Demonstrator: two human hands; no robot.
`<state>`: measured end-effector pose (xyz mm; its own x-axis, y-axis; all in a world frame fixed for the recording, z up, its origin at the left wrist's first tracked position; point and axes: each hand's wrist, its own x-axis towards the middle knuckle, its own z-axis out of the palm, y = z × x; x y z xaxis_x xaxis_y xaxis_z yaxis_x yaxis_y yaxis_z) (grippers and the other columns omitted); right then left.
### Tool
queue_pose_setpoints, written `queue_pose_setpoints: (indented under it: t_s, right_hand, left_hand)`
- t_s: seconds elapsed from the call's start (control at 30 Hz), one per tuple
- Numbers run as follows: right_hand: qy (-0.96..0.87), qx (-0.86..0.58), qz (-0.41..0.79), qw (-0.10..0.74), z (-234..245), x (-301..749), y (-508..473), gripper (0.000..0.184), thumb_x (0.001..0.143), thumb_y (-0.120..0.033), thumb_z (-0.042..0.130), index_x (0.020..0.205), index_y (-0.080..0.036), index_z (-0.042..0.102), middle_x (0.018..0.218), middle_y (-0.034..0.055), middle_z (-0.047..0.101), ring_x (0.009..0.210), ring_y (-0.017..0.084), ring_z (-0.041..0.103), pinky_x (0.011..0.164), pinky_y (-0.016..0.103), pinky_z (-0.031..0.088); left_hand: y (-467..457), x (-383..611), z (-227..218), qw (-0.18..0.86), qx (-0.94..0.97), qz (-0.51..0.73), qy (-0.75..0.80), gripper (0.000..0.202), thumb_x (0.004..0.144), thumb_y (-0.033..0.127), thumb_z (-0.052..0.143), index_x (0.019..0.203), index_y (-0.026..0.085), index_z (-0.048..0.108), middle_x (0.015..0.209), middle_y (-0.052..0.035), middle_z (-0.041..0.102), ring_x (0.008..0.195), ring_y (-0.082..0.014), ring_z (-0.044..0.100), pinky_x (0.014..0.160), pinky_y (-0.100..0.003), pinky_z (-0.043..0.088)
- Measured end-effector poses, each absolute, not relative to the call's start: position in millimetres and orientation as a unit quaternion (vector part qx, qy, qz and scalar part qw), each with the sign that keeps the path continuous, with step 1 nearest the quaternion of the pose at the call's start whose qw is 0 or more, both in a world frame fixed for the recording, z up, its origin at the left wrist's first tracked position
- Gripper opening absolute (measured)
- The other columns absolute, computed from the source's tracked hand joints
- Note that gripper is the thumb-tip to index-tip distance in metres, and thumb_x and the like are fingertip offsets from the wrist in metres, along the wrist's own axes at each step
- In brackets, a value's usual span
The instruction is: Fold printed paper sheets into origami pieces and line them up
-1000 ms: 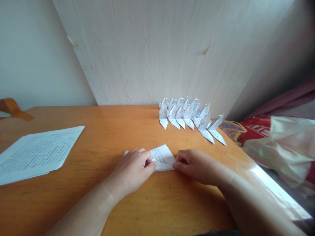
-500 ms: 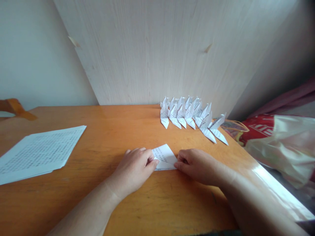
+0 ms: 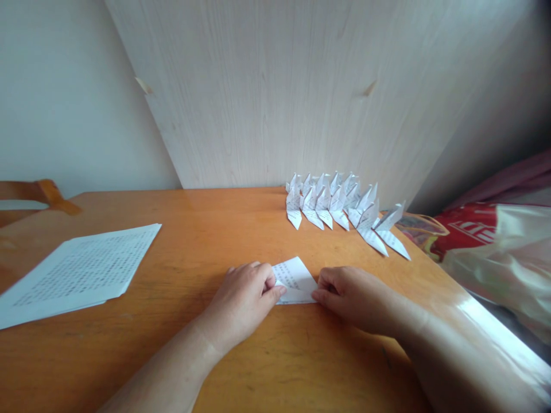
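A small folded sheet of printed paper [image 3: 297,280] lies on the wooden table between my hands, its top corner pointing away from me. My left hand [image 3: 247,295] pinches its left end between thumb and curled fingers. At the opposite end, my right hand [image 3: 346,295] grips the right corner the same way. A narrow flap is folded along the near edge. The fingertips under the paper are hidden. Beyond it, folded paper pieces [image 3: 323,206] with upright points stand in rows.
A stack of printed sheets [image 3: 90,264] lies at the left of the table [image 3: 206,223]. A wooden chair part [image 3: 58,198] shows at the far left. Past the right edge are a red bag [image 3: 467,229] and a pale plastic bag [image 3: 516,264]. A wood-grain panel [image 3: 267,97] rises behind.
The whole view has shifted slightly, so everything appears a little further right and lower. Both hands keep hold of the folded paper, which looks nearly the same.
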<state>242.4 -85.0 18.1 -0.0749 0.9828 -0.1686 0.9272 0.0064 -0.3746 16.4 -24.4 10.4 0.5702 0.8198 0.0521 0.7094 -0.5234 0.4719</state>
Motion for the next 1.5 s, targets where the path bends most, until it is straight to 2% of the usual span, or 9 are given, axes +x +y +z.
queue_pose_setpoints:
  t_s: [0.53,0.9,1.2,1.5]
  right_hand:
    - [-0.693,-0.688,0.2,0.077,14.4,241.5,-85.1,0.021,0.087,-0.036,0.056,0.074,-0.021,0.06,0.073,0.0026,0.066,0.064,0.016,0.055,0.054,0.028,0.026]
    - [-0.7,-0.682,0.201,0.07,16.2,242.1,-85.3,0.019,0.087,-0.034,0.056,0.074,-0.02,0.06,0.073,0.0028,0.066,0.064,0.016,0.055,0.056,0.028,0.027]
    - [-0.703,-0.679,0.201,0.065,17.0,242.6,-84.2,0.02,0.088,-0.035,0.056,0.074,-0.02,0.06,0.072,0.0018,0.065,0.062,0.015,0.054,0.055,0.027,0.028]
    - [-0.712,-0.673,0.189,0.06,18.3,242.4,-83.1,0.021,0.087,-0.034,0.056,0.073,-0.02,0.059,0.072,0.0022,0.065,0.062,0.015,0.053,0.055,0.027,0.028]
  left_hand:
    - [-25.4,16.9,10.2,0.204,0.848,0.137,0.47,0.018,0.085,0.033,0.064,0.091,0.023,0.051,0.085,0.0012,0.066,0.077,-0.0178,0.06,0.066,-0.028,0.034]
    - [-30.0,19.7,10.1,0.141,0.889,0.14,0.412,0.002,0.09,0.026,0.059,0.089,0.024,0.06,0.089,0.0001,0.065,0.092,-0.0206,0.057,0.076,-0.033,0.031]
    - [-30.5,23.0,8.9,0.116,0.918,0.153,0.348,0.017,0.094,0.017,0.049,0.089,0.023,0.064,0.091,-0.0038,0.061,0.092,-0.0212,0.051,0.077,-0.034,0.034]
    - [-30.9,23.1,9.7,0.121,0.937,0.154,0.288,0.027,0.09,0.007,0.046,0.095,0.022,0.067,0.094,-0.0056,0.063,0.092,-0.0214,0.053,0.081,-0.034,0.039]
